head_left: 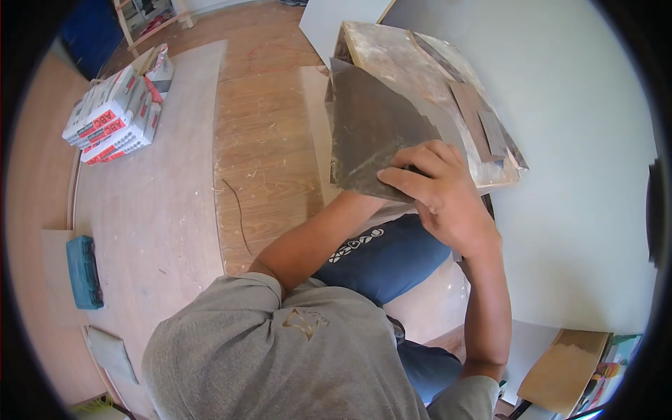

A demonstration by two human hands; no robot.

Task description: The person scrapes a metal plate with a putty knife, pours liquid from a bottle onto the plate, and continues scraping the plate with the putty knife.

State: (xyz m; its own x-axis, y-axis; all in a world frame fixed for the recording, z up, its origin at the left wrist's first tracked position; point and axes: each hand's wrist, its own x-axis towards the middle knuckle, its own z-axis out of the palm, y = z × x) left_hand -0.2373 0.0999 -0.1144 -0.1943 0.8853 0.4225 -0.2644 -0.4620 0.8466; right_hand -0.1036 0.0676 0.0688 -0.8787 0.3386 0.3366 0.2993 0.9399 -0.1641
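Observation:
A dark grey-brown flat sheet [374, 133] with a rough, dusty face is tilted up in front of me, over the near end of a worn box-like bench. My right hand [441, 192] is closed at its lower right edge, with the fingers curled over the face. Whether those fingers also pinch something small cannot be made out. My left forearm [325, 227] reaches under the sheet, and the left hand is hidden behind it. Thin dark strips [476, 119] lie on the bench top [392, 45], right of the sheet.
Stacked white and red bags [112, 115] stand at the far left. A teal case [85, 271] sits by the left wall. A thin dark strip [239, 215] lies on the wood-look floor [269, 154]. At the lower right is a cardboard box [563, 367]; a pale wall [567, 175] runs along the right.

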